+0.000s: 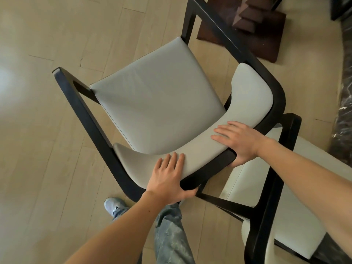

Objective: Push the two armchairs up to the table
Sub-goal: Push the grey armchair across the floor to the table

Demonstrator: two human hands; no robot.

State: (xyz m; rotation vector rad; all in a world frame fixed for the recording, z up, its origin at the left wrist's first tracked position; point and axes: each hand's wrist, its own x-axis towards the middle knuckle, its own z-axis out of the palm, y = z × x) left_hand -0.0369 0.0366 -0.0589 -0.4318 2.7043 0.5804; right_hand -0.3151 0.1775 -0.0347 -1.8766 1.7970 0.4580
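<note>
1. I had both hands on the curved backrest of the first armchair [158, 96]. My left hand [169, 180] was wrapped over the pale padding with the fingers on the inner face and the thumb hooked under the black frame; my right hand [240, 141] gripped the same backrest further round, fingers flat on the cushion and thumb beneath the rail.

2. That chair stood on the pale wooden floor [47, 130], its open front pointing away from me toward a dark brown pedestal base [266, 40] at the top of the view. I took that base to be the foot of the table, though the tabletop itself was out of sight.

3. The chair's front legs looked near the base but not tucked against it, so I judged this first push as not finished.

4. The second armchair [285, 216] sat just beside the first, to my right and close behind it. Neither hand touched it, so it was left to do.

5. My jeans and one shoe [114, 205] showed below.
</note>
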